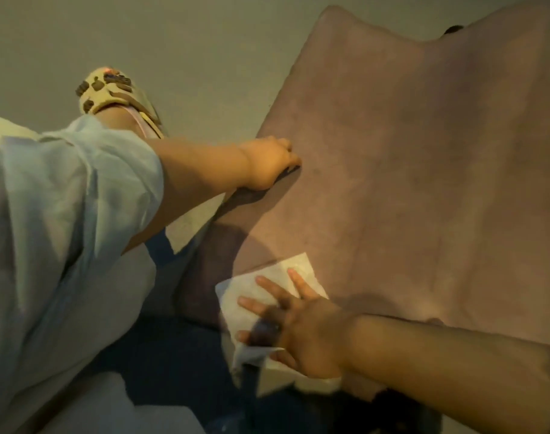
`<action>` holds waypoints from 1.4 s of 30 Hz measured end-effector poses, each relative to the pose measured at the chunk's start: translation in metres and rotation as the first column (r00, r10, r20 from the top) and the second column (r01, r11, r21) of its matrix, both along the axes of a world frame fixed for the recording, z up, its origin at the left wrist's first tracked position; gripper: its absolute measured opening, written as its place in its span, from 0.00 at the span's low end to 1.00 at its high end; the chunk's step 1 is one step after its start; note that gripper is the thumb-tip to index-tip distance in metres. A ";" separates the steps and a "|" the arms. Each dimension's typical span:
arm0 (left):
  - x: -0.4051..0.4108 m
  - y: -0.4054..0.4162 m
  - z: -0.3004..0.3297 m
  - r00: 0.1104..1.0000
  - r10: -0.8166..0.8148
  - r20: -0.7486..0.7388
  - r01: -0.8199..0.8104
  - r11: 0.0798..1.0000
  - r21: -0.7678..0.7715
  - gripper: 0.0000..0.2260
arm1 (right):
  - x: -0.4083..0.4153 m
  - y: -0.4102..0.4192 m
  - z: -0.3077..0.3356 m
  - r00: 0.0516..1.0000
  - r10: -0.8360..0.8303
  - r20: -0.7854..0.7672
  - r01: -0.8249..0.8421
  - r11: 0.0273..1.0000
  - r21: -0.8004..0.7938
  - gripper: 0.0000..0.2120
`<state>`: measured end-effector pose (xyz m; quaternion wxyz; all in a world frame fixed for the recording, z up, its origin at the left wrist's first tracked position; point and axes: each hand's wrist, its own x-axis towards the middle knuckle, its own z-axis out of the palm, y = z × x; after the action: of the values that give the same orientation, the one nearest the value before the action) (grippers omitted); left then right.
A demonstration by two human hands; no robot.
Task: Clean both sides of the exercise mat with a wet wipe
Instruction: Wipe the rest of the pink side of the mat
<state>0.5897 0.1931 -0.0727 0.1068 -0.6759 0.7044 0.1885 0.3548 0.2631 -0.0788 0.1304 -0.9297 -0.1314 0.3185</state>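
The exercise mat (408, 158) took up most of the right side of the view, a broad sheet of dull pinkish-mauve with a soft, matte, faintly blotchy surface and paler and darker patches across it. It did not lie flat: its left edge was lifted off the pale floor (204, 57) and its far edge sagged in a shallow curve between two raised corners. A darker strip of the same mat showed below the lifted part, in shadow.

The left hand (269, 164) gripped the mat's left edge, fingers curled over the top face with the rim of the mat caught beneath them, holding that edge up. The forearm reached out from a loose pale-blue sleeve (79, 198).

The right hand (294, 327) lay on a white wipe (267, 296) near the mat's lower left corner. Its fingers were straight and spread, pressing the wipe flat against the mat; one loose corner of the wipe folded back under the palm. The wipe was rumpled and roughly square, hanging slightly past the mat's edge.

A foot in a tan slipper with dark spots (110, 89) rested on the floor beyond the left arm, just beside the mat's left edge.
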 end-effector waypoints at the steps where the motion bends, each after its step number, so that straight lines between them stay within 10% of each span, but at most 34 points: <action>1: -0.009 -0.002 0.002 0.999 0.017 -0.032 -0.018 1.000 -0.025 0.19 | -0.015 -0.011 0.004 0.994 0.060 -0.092 -0.062 0.998 -0.026 0.26; 10: -0.118 -0.014 0.010 0.985 -0.047 -0.165 0.065 0.992 0.106 0.47 | -0.113 -0.118 0.039 0.986 -0.133 0.102 0.164 0.886 -0.434 0.24; 17: -0.133 -0.019 0.008 0.987 0.012 -0.163 0.017 0.985 0.173 0.55 | -0.100 -0.196 0.027 0.810 -0.537 0.234 0.585 0.725 -0.363 0.38; 29: -0.148 -0.034 0.006 0.993 0.057 -0.101 -0.024 0.954 0.299 0.59 | -0.077 -0.234 0.017 0.139 -0.936 0.324 0.989 0.118 -0.084 0.26; 42: -0.149 -0.013 0.008 0.968 0.146 -0.201 -0.106 0.974 0.198 0.55 | -0.137 -0.071 0.021 0.133 -0.981 0.140 0.961 0.162 0.223 0.33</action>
<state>0.4410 0.1802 -0.0646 0.0805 -0.6823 0.6464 0.3319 0.2183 0.1924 -0.0581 0.3237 -0.8190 0.4727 0.0324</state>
